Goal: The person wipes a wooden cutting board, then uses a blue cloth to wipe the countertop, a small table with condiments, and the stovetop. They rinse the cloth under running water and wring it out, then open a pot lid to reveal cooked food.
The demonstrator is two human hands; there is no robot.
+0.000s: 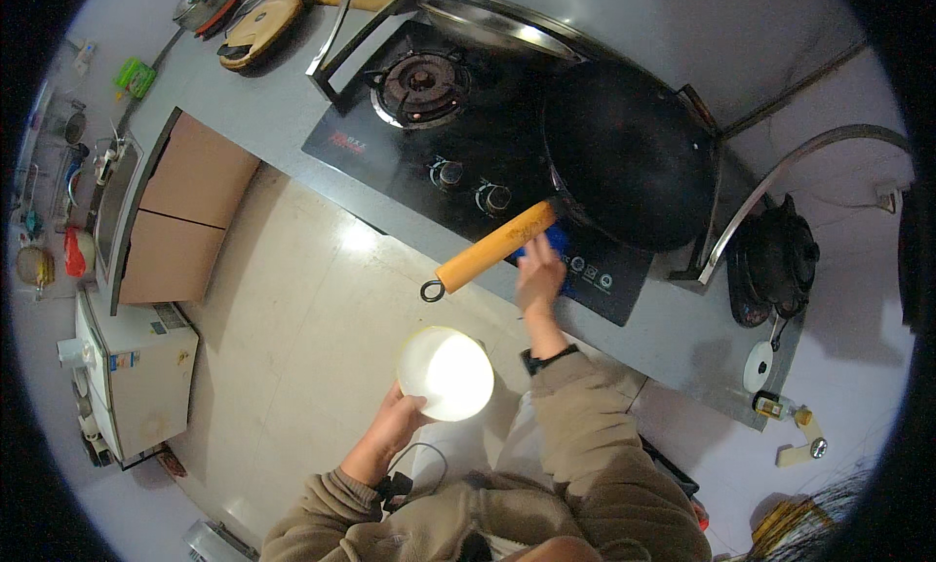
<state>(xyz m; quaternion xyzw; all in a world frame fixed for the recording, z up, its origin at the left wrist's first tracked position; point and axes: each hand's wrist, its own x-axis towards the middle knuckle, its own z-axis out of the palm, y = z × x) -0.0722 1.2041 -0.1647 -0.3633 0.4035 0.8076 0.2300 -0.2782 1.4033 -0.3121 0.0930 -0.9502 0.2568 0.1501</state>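
Note:
In my left hand (pixel 398 419) is a white bowl (pixel 446 374), gripped by its rim, thumb over the near edge; no contents show in its bright inside. My right hand (pixel 540 277) is at the front of the black glass gas hob (pixel 387 149), just below the wok's wooden handle (pixel 497 246). A blue thing (pixel 552 240), blurred, lies at its fingertips; I cannot tell whether the hand grips it. The large black wok (pixel 629 152) rests over the right burner, its handle pointing towards me past the counter's edge.
A bare iron burner (pixel 422 87) is at the hob's left. Behind it leans a metal lid (pixel 504 32). Curved metal bars (pixel 760 189) stand beside the hob. A black pot (pixel 782 255) and a white lid (pixel 758 367) are on the right; a tan appliance (pixel 263 28) is far left.

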